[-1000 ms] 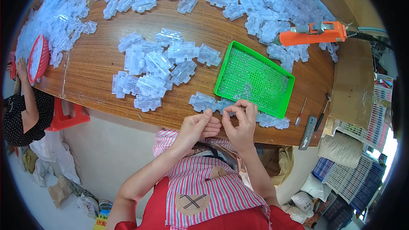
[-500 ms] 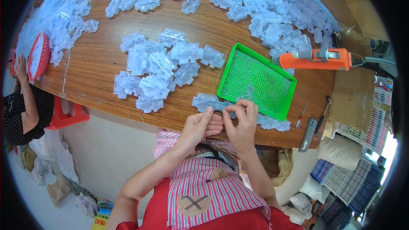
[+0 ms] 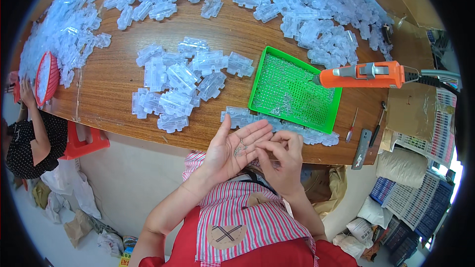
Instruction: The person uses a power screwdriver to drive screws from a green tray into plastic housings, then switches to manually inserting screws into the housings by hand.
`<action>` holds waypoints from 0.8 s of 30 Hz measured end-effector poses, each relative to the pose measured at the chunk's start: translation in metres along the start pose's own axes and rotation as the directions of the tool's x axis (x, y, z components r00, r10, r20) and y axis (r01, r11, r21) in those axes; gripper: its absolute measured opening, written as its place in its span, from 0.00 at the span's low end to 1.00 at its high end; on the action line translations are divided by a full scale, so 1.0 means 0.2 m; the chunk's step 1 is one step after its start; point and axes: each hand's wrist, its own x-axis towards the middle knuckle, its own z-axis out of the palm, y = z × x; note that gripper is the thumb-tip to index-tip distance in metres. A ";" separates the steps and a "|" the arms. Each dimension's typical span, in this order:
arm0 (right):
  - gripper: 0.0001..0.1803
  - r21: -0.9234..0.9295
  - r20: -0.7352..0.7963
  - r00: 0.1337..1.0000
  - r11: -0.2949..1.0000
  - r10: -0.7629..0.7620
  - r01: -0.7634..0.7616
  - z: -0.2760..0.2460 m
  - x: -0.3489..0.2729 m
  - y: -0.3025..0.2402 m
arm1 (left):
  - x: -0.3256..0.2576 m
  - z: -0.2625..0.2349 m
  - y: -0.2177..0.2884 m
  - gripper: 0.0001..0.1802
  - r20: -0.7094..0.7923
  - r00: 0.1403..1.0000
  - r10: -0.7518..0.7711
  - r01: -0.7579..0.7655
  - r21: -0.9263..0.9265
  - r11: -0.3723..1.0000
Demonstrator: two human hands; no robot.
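My left hand is turned palm up with its fingers stretched out. Several small metal screws lie loose on its palm and fingers. Beside its fingertips, my right hand has thumb and forefinger closed in a pinch; whatever is between them is too small to make out. Just beyond both hands, a row of clear plastic pieces lies along the table's near edge. A green perforated tray holding many screws is right behind that row.
An orange electric screwdriver hangs over the tray's right side. Clear plastic pieces form a small pile and a large heap. Hand tools lie at right. Another person sits left by a red basket.
My left hand has opened from a curl into a flat palm, showing the screws. My right hand stays pinched beside it. The electric screwdriver hangs slightly lower in view.
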 end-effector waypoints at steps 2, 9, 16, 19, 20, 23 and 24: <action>0.10 -0.020 0.037 0.999 0.999 -0.025 0.025 0.01 0.00 -0.01 | 0.01 -0.05 -0.01 0.46 0.089 0.996 -0.010 0.015 -0.059 0.998; 0.10 -0.089 0.027 0.997 0.994 -0.069 0.071 0.05 -0.01 -0.02 | 0.00 0.01 -0.04 0.46 0.045 0.998 0.039 -0.040 0.025 0.999; 0.10 0.073 0.062 0.998 0.997 0.026 -0.030 0.06 -0.01 -0.01 | 0.00 -0.01 -0.05 0.44 0.033 0.998 0.052 -0.054 0.095 0.994; 0.10 0.100 0.033 0.999 0.994 0.034 -0.037 0.06 -0.02 0.00 | 0.00 -0.01 -0.05 0.42 0.027 0.998 0.050 -0.052 0.066 0.996; 0.10 0.121 0.006 0.999 0.992 0.037 -0.038 0.06 -0.02 0.00 | -0.01 -0.01 -0.04 0.39 -0.021 0.998 0.056 -0.054 0.121 0.991; 0.09 0.089 -0.040 0.997 0.994 0.066 -0.062 0.05 -0.01 0.01 | -0.02 -0.04 -0.04 0.26 -0.233 0.967 0.099 0.009 0.423 0.906; 0.09 0.084 -0.041 0.997 0.995 0.066 -0.062 0.06 -0.01 0.01 | -0.03 -0.04 -0.04 0.17 -0.229 0.969 0.097 0.002 0.398 0.917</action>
